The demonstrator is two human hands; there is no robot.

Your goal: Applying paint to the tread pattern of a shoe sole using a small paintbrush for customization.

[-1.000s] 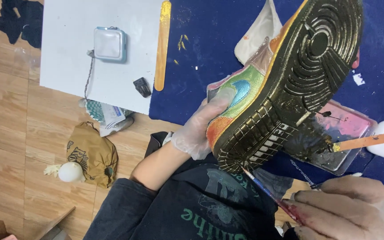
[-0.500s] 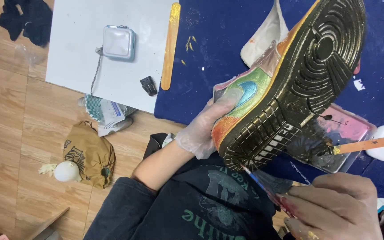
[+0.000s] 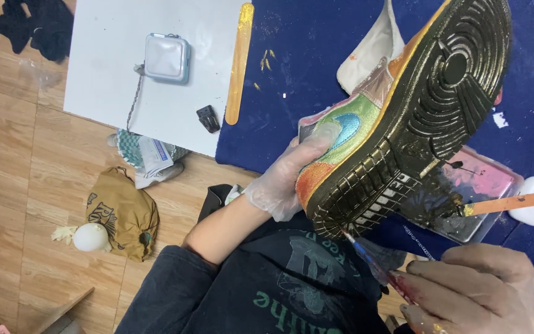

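A blue-covered desk (image 3: pixel 316 74) carries a white sheet (image 3: pixel 106 68) toward its left edge. Above the near edge, the gloved left hand (image 3: pixel 282 182) is clamped on a rainbow-coloured shoe (image 3: pixel 403 117), gold sole turned up. A paint-smeared tray (image 3: pixel 465 198) lies beneath. The bare right hand (image 3: pixel 471 291) pinches a thin brush (image 3: pixel 369 260), tip seemingly touching the sole's edge.

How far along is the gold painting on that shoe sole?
Most of the sole already looks gold, tread and edge alike. The gloved left hand holds the shoe sole-up, while the bare right hand touches a thin brush to the sole's lower end. A few darker patches near that end seem left. The colourful upper is mostly hidden.
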